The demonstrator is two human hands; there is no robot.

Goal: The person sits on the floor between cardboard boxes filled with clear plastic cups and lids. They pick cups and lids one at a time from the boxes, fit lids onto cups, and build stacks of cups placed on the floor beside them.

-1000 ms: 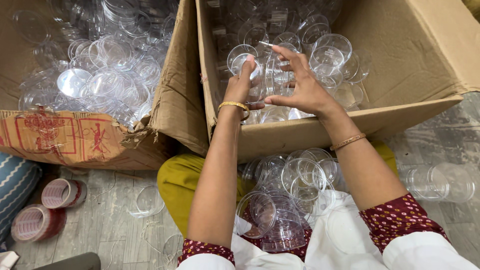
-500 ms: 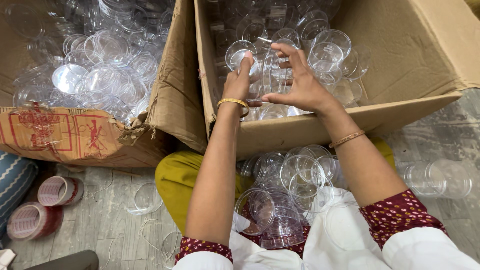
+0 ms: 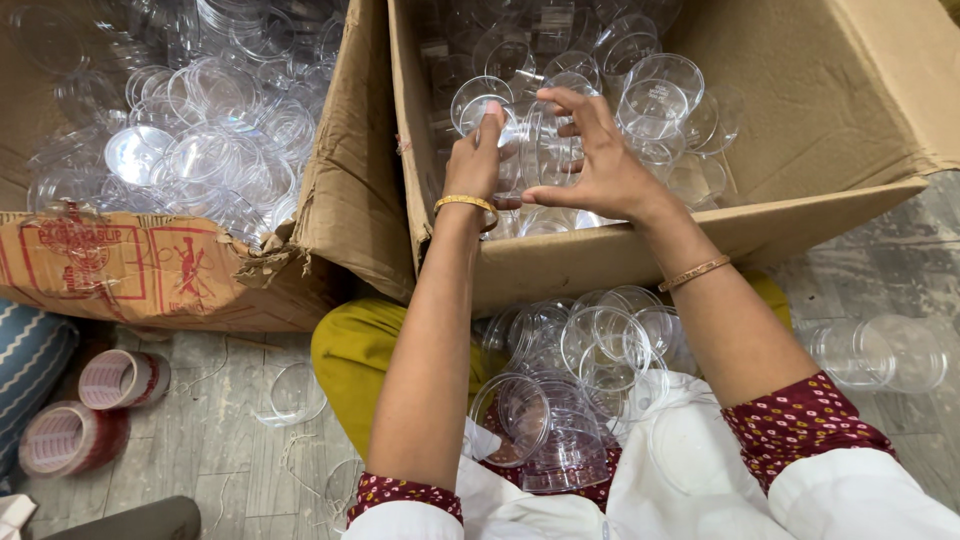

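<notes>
Clear plastic containers [image 3: 540,150], stacked, sit between both hands inside the right cardboard box [image 3: 820,130]. Left hand [image 3: 478,160] and right hand [image 3: 595,165] fingers are closed on them. More containers [image 3: 590,350] fill the lap; tape rolls [image 3: 95,410] lie left.

L hand [image 3: 478,160] crept up w/ thumb raised. R hand [image 3: 590,165] fingers curled tighter over the clear cup [image 3: 530,150].
</notes>
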